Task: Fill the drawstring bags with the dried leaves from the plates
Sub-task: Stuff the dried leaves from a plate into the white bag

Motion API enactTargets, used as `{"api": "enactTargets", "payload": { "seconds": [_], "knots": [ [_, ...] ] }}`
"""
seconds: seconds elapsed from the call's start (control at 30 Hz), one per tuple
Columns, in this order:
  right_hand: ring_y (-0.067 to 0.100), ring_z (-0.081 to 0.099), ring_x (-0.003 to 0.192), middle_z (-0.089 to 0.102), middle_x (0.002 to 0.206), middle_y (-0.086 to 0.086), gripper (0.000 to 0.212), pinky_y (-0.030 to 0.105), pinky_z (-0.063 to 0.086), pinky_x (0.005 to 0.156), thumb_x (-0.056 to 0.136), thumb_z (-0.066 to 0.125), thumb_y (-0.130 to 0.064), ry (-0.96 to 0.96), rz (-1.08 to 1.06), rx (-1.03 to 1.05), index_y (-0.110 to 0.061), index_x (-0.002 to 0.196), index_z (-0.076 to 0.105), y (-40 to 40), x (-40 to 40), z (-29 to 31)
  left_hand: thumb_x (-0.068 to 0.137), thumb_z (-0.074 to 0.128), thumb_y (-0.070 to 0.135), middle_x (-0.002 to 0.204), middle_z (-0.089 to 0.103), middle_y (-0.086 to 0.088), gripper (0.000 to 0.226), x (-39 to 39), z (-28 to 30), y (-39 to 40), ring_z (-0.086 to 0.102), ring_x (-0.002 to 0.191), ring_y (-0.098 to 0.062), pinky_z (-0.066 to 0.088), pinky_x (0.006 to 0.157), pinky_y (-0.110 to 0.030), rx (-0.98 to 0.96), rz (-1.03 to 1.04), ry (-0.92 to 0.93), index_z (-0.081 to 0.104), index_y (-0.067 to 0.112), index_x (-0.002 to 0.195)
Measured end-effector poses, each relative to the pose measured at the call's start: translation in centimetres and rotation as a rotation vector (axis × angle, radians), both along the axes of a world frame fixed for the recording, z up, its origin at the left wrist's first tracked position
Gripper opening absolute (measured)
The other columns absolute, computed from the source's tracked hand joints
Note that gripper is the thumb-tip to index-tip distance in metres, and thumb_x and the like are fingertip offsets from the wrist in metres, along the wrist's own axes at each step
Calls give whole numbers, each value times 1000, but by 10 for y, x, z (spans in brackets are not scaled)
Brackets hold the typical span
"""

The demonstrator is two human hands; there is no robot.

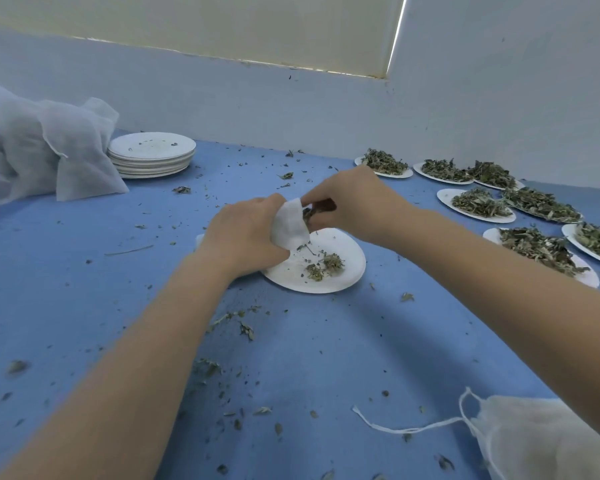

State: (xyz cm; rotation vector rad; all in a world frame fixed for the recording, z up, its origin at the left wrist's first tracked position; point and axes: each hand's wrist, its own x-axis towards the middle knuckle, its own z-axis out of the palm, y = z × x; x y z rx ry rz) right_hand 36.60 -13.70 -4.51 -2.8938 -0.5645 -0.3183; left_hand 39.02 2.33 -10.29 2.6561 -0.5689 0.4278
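We see our left hand (243,233) curled round a small white drawstring bag (289,223), holding its mouth up just above the near-empty paper plate (347,271) at the centre of the blue table (84,289); our right hand (352,202) pinches a tuft of dried leaves (317,211) at the bag's opening, fingertips touching the cloth; a small heap of leftover leaves (326,266) lies on that plate, toward five o'clock of the bag. At two to three o'clock stand several plates heaped with leaves (478,202); at ten o'clock sits a stack of emptied plates (151,154), and beside it, at nine o'clock, a pile of white bags (42,147); another bag with a loose drawstring (548,441) lies at five o'clock near our right forearm; crumbs of leaf are scattered over the table.
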Motion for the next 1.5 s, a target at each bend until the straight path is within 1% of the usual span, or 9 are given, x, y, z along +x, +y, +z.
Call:
{"api": "enactTargets", "payload": {
  "seconds": [0.17, 0.5, 0.63, 0.8, 0.97, 1.07, 1.27, 1.4, 1.5],
  "knots": [
    [6, 58, 63, 67, 74, 0, 12, 7, 41, 55, 73, 69, -9, 15, -74, 454, -19, 75, 62, 8, 0, -11, 70, 66, 30, 79, 53, 8, 30, -1, -2, -8, 52, 77, -17, 38, 56, -27, -205, -13, 32, 50, 25, 95],
    [-7, 51, 60, 58, 52, -28, 38, 4, 38, 57, 80, 67, -9, 49, 22, 436, -46, 71, 65, 0, 3, -10, 68, 73, 28, 75, 55, 19, 34, 0, -2, 2, 52, 74, 2, 34, 53, -8, -443, -67, 41, 55, 36, 96],
    [-7, 57, 68, 68, 75, -12, 21, 7, 45, 66, 80, 65, -5, 64, 84, 493, -20, 91, 74, 8, 4, -11, 68, 72, 30, 80, 56, 17, 36, 0, -3, -4, 55, 78, -7, 44, 61, -22, -410, -64, 40, 50, 33, 97],
    [14, 63, 106, 70, 110, 0, 30, 27, 48, 92, 91, 54, -2, 418, 252, 503, -15, 116, 65, -1, 2, -2, 66, 74, 29, 73, 53, 17, 38, 1, -3, 2, 50, 71, 4, 38, 54, -21, -425, -81, 28, 46, 36, 91],
    [5, 64, 72, 66, 69, -15, 22, 16, 51, 68, 76, 69, -3, 85, 76, 534, -25, 80, 69, 9, 7, -4, 65, 72, 31, 74, 55, 18, 34, 0, -1, 1, 51, 72, 4, 36, 53, -19, -432, -79, 73, 46, 43, 84],
    [-2, 51, 56, 56, 54, -17, 23, 6, 36, 47, 74, 64, -3, 46, -8, 501, -24, 64, 63, 24, 11, -12, 66, 69, 35, 73, 54, 18, 30, 2, -1, -3, 50, 70, 6, 33, 51, -16, -374, -38, 63, 43, 39, 81],
    [16, 46, 71, 55, 71, 3, 21, 32, 39, 64, 82, 50, 3, 396, 145, 250, -11, 70, 60, 17, 14, -4, 67, 67, 37, 76, 56, 17, 33, 5, 0, -2, 48, 72, 7, 34, 54, -16, -297, -38, 42, 41, 40, 88],
    [5, 66, 92, 73, 95, -4, 26, 24, 52, 88, 85, 62, -1, 398, 250, 513, -22, 95, 72, 3, 9, -1, 65, 71, 32, 76, 52, 18, 42, 3, 2, 7, 49, 72, -2, 35, 54, -20, -322, -50, 35, 41, 43, 92],
    [2, 68, 77, 72, 79, -14, 30, 21, 54, 76, 85, 60, -3, 240, 113, 648, -31, 85, 71, -9, 7, -5, 68, 70, 28, 83, 52, 9, 44, 4, 1, 11, 48, 81, -16, 36, 61, -27, -207, -4, 21, 48, 33, 105]
  ]
}}
